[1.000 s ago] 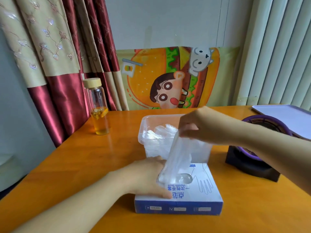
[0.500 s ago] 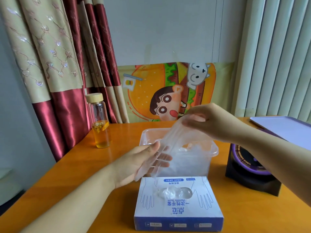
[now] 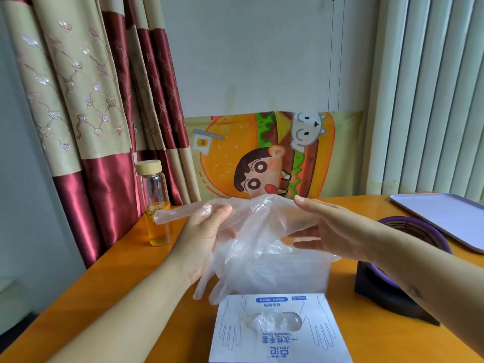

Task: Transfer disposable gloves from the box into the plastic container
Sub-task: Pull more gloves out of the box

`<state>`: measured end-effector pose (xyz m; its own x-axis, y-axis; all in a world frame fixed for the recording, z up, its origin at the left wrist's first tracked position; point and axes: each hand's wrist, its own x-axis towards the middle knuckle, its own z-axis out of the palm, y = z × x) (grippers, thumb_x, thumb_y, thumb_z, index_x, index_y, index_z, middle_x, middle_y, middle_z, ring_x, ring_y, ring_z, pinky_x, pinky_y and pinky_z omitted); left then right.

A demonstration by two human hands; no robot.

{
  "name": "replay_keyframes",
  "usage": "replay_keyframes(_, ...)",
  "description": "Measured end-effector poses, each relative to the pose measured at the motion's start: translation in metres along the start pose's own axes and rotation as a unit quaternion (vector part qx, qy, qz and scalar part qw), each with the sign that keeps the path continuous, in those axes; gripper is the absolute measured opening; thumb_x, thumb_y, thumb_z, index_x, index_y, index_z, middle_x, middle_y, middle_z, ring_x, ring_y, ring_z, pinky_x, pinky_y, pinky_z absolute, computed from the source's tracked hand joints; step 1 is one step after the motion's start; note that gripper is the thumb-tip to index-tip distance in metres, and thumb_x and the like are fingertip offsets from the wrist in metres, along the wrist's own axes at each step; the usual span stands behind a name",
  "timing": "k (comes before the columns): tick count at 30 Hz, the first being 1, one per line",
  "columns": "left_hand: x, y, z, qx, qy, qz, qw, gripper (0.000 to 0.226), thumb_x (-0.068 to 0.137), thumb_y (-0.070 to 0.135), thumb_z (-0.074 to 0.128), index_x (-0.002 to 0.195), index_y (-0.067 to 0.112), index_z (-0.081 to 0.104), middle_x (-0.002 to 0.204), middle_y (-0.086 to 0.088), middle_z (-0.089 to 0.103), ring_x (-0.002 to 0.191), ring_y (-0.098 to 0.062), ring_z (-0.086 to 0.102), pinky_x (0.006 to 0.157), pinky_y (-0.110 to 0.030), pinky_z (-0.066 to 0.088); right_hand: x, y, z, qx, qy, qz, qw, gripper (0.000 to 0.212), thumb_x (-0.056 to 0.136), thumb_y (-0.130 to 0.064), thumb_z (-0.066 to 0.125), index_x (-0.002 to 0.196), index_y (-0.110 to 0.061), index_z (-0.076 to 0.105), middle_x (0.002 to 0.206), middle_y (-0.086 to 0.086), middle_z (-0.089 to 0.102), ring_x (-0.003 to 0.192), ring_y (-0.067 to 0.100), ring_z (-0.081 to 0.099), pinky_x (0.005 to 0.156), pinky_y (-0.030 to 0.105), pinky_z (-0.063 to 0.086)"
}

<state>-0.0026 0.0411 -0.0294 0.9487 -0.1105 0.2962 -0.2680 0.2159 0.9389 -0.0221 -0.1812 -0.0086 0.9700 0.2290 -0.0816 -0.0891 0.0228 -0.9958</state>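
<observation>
Left hand (image 3: 207,239): pinching the glove (image 3: 256,231), thumb on top;
Right hand (image 3: 332,231): fingers straight, touching the glove's edge;
Glove: spread above the container (image 3: 309,273), behind the box (image 3: 282,347) on the desk (image 3: 131,284)

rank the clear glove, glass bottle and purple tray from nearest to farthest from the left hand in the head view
1. clear glove: held in the left hand itself.
2. glass bottle: standing just to the hand's left.
3. purple tray: far off on the right side.
</observation>
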Motion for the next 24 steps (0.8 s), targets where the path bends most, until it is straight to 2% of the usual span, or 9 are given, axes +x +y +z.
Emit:
replay_keyframes(2,0.003,0.003,-0.001,0.07,-0.008,0.036,0.997,0.01,0.093,0.016,0.057,0.089,0.017,0.066,0.082,0.008,0.073,0.086,-0.006,0.068,0.074,-0.018,0.049,0.004,0.002,0.002,0.05,-0.009,-0.029,0.998,0.065,0.069,-0.039,0.072,0.129,-0.025,0.05,0.121,0.009,0.062,0.106,0.03,0.065,0.099,0.046,0.047)
replay_keyframes(5,0.011,0.01,-0.001,0.147,-0.029,0.106,0.983,0.019,0.094,0.009,0.053,0.081,0.02,0.062,0.068,0.017,0.067,0.072,0.005,0.062,0.07,-0.007,0.043,0.005,-0.009,0.009,0.105,0.02,-0.138,0.985,0.063,0.066,-0.024,0.073,0.124,-0.033,0.049,0.115,0.003,0.066,0.097,0.023,0.068,0.088,0.035,0.055)
replay_keyframes(9,0.029,0.018,-0.006,0.189,-0.038,0.128,0.973,0.031,0.077,0.044,0.062,0.078,0.013,0.066,0.072,-0.014,0.06,0.069,-0.012,0.059,0.07,-0.019,0.046,0.007,-0.029,0.01,0.025,0.031,-0.254,0.966,0.058,0.062,-0.018,0.075,0.119,-0.026,0.062,0.104,0.005,0.07,0.09,0.017,0.068,0.079,0.028,0.056)
replay_keyframes(12,0.054,0.011,-0.018,0.225,-0.04,0.078,0.97,0.012,0.09,0.032,0.063,0.095,0.024,0.068,0.081,0.005,0.068,0.071,-0.001,0.061,0.065,-0.018,0.046,0.013,-0.028,0.002,-0.157,0.072,-0.239,0.956,0.048,0.077,-0.004,0.071,0.12,-0.022,0.063,0.112,-0.003,0.07,0.096,0.015,0.069,0.083,0.024,0.055)
replay_keyframes(14,0.072,-0.004,-0.034,0.222,-0.012,0.022,0.975,0.024,0.093,0.017,0.059,0.117,0.014,0.06,0.108,0.0,0.069,0.083,-0.003,0.062,0.073,-0.022,0.047,0.022,-0.018,-0.007,-0.321,0.119,-0.204,0.917,0.049,0.082,-0.007,0.071,0.124,-0.027,0.059,0.104,-0.01,0.07,0.083,0.008,0.069,0.075,0.015,0.053)
replay_keyframes(17,0.083,-0.019,-0.057,0.279,0.104,-0.055,0.953,0.051,0.094,0.014,0.057,0.142,0.014,0.039,0.144,-0.006,0.044,0.107,-0.017,0.058,0.09,-0.03,0.043,0.039,0.002,-0.019,-0.482,0.135,-0.132,0.856,0.057,0.082,-0.014,0.072,0.134,-0.024,0.051,0.105,-0.006,0.064,0.074,0.002,0.06,0.071,0.012,0.045)
replay_keyframes(20,0.08,-0.018,-0.056,0.393,0.155,0.03,0.906,0.051,0.094,0.014,0.057,0.142,0.02,0.04,0.143,-0.005,0.042,0.114,-0.016,0.053,0.076,-0.023,0.043,0.059,0.02,-0.027,-0.563,0.11,-0.072,0.816,0.067,0.082,-0.017,0.072,0.141,-0.016,0.042,0.132,0.001,0.056,0.097,0.013,0.062,0.082,0.018,0.045)
replay_keyframes(22,0.076,-0.011,-0.038,0.452,0.066,0.147,0.877,0.04,0.093,0.013,0.058,0.131,0.023,0.053,0.128,0.001,0.05,0.099,-0.006,0.056,0.081,-0.02,0.045,0.069,0.026,-0.028,-0.612,0.095,-0.044,0.784,0.07,0.081,-0.019,0.072,0.143,-0.014,0.039,0.14,0.003,0.049,0.117,0.019,0.054,0.093,0.023,0.043)
replay_keyframes(24,0.072,-0.009,-0.014,0.524,-0.099,0.167,0.829,0.031,0.093,0.017,0.059,0.122,0.027,0.06,0.117,0.011,0.054,0.089,0.002,0.055,0.082,-0.013,0.042,0.076,0.028,-0.027,-0.668,0.075,-0.016,0.74,0.069,0.081,-0.022,0.072,0.142,-0.013,0.041,0.138,0.005,0.051,0.12,0.022,0.05,0.098,0.027,0.043)
